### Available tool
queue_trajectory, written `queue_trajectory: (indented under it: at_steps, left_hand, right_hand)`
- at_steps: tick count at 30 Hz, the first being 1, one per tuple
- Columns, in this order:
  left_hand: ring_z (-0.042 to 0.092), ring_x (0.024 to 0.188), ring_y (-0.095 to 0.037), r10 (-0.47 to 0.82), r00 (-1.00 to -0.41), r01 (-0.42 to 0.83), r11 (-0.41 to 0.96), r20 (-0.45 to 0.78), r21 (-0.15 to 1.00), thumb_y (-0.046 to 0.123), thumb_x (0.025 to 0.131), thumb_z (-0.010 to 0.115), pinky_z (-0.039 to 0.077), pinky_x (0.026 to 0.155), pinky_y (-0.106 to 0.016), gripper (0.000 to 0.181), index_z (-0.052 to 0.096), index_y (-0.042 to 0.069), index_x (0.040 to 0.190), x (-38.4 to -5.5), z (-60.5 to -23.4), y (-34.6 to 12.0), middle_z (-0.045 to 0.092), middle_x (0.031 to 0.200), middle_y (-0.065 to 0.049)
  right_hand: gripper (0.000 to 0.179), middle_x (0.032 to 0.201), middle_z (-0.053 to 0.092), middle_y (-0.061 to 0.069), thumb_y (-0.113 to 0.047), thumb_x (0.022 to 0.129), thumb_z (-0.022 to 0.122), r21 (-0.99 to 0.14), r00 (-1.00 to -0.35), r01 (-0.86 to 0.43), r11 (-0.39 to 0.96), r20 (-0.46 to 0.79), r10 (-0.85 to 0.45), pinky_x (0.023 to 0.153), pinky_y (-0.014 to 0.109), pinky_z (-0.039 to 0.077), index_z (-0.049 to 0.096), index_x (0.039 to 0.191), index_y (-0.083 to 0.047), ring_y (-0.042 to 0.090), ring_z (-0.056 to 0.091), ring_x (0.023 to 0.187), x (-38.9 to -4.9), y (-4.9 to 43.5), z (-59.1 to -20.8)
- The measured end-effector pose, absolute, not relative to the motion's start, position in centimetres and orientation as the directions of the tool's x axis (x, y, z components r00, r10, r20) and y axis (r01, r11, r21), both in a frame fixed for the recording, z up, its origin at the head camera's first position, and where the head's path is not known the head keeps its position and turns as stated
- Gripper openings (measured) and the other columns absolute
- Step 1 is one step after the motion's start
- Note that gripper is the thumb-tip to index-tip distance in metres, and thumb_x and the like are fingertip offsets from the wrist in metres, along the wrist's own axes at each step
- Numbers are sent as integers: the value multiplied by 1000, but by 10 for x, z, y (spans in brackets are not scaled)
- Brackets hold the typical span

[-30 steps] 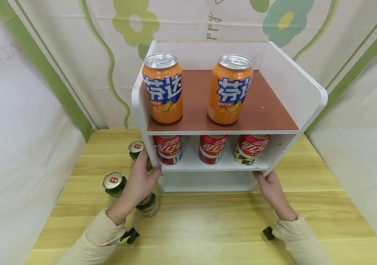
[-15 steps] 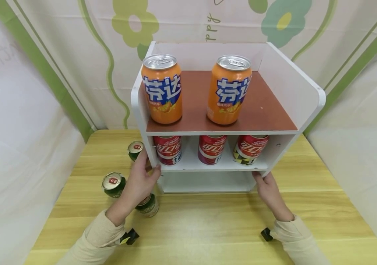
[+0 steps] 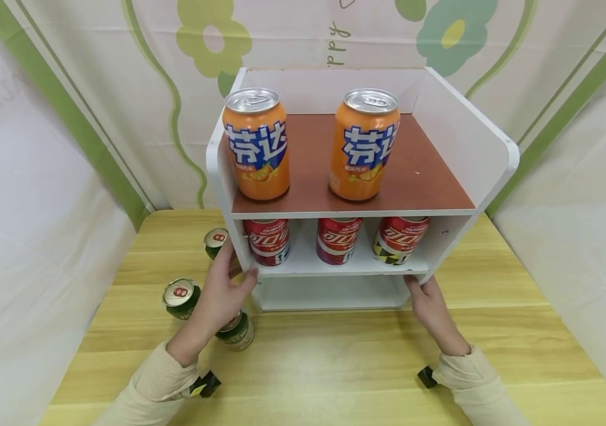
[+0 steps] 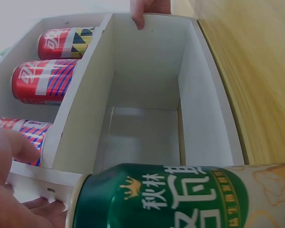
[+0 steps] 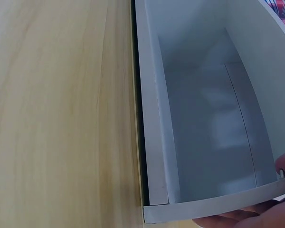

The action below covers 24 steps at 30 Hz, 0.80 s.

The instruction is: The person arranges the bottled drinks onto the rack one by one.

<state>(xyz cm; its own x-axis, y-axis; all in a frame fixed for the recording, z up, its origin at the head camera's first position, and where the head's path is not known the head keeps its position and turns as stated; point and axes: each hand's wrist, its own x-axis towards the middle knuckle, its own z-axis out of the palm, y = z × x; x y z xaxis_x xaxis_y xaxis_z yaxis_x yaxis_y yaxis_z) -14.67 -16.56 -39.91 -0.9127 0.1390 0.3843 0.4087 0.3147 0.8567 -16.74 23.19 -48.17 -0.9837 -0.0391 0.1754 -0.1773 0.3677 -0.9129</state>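
Note:
A white shelf unit (image 3: 486,154) with a brown top board stands on the table between my hands. My left hand (image 3: 222,296) grips its left side panel, thumb at the front edge by the middle shelf and fingers along the outside. At the right panel, my right hand (image 3: 433,307) holds on the same way; the right wrist view shows its fingers (image 5: 228,221) curled around the outside. Two orange soda cans (image 3: 365,151) stand on top. On the middle shelf are three red cola cans (image 3: 338,241). The bottom compartment (image 4: 142,133) shows bare inner walls.
Green cans stand left of the shelf: one behind my left hand (image 3: 215,239), one farther left (image 3: 181,299), and a nearer green can (image 3: 239,332) beside my wrist. The wooden table (image 3: 335,378) extends in front. Printed cloth (image 3: 303,35) hangs behind and at both sides.
The whole head view has shifted slightly, so things appear a little farther left. Both hands keep the same grip on the shelf panels, and the cans keep their places.

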Motion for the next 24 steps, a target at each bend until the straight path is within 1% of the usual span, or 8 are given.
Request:
queue_trajectory:
  at_steps: [4, 9, 11, 13, 17, 20, 21, 24]
  left_hand:
    - [54, 129, -34, 140, -909, 417, 305, 393, 856, -11, 90, 61, 51, 101, -57, 86, 25, 18, 162, -146, -401, -167, 42, 155, -13]
    - [54, 129, -35, 126, -898, 439, 303, 421, 846, -9, 88, 63, 48, 105, -53, 87, 24, 14, 162, -144, -405, -168, 45, 152, -16]
    - [54, 130, -34, 116, -897, 441, 309, 427, 843, -5, 90, 64, 48, 106, -47, 85, 24, 15, 162, -143, -406, -169, 46, 151, -15]
    - [53, 129, -33, 107, -892, 450, 314, 440, 836, -2, 92, 65, 48, 106, -38, 82, 25, 14, 162, -141, -407, -170, 48, 149, -15]
    - [50, 133, -33, 78, -877, 474, 307, 474, 826, -4, 92, 64, 43, 109, -24, 81, 23, 8, 162, -134, -408, -173, 44, 152, -18]
    - [47, 136, -34, 46, -867, 485, 304, 496, 820, -9, 91, 63, 38, 112, -20, 82, 23, 4, 161, -127, -410, -177, 42, 154, -19]
    - [46, 136, -33, 35, -863, 489, 311, 504, 815, -9, 90, 64, 38, 112, -19, 81, 25, 2, 160, -124, -411, -179, 43, 153, -20]
    - [47, 137, -29, 23, -852, 502, 325, 524, 802, -10, 90, 64, 38, 113, -19, 75, 33, 3, 157, -118, -413, -183, 45, 152, -19]
  right_hand:
    - [56, 161, 26, 23, -21, 112, 35, -907, -982, -188, 378, 186, -42, 116, 68, 23, 16, 161, -4, 40, 23, 147, -167, 232, -483]
    - [57, 161, 25, 24, -21, 112, 35, -903, -981, -192, 385, 190, -45, 116, 69, 22, 14, 162, -5, 42, 22, 147, -167, 232, -483]
    - [57, 161, 24, 25, -20, 112, 35, -903, -981, -193, 385, 191, -45, 116, 70, 22, 13, 162, -5, 43, 22, 148, -167, 232, -482]
    - [57, 161, 25, 24, -20, 112, 35, -902, -980, -193, 385, 192, -43, 116, 70, 22, 13, 162, -5, 43, 22, 148, -167, 232, -483]
    - [56, 161, 27, 24, -20, 112, 36, -901, -980, -198, 387, 197, -43, 116, 69, 23, 17, 161, -4, 43, 24, 147, -168, 232, -484]
    - [55, 160, 29, 24, -21, 112, 37, -901, -980, -193, 389, 193, -40, 116, 68, 25, 19, 160, -3, 44, 26, 146, -168, 232, -485]
    - [55, 160, 29, 24, -21, 112, 37, -900, -981, -192, 392, 193, -38, 116, 68, 25, 19, 160, -2, 44, 27, 146, -169, 232, -485]
    - [56, 160, 28, 24, -23, 112, 37, -901, -982, -185, 393, 187, -34, 116, 68, 25, 19, 160, -3, 43, 26, 146, -168, 233, -484]
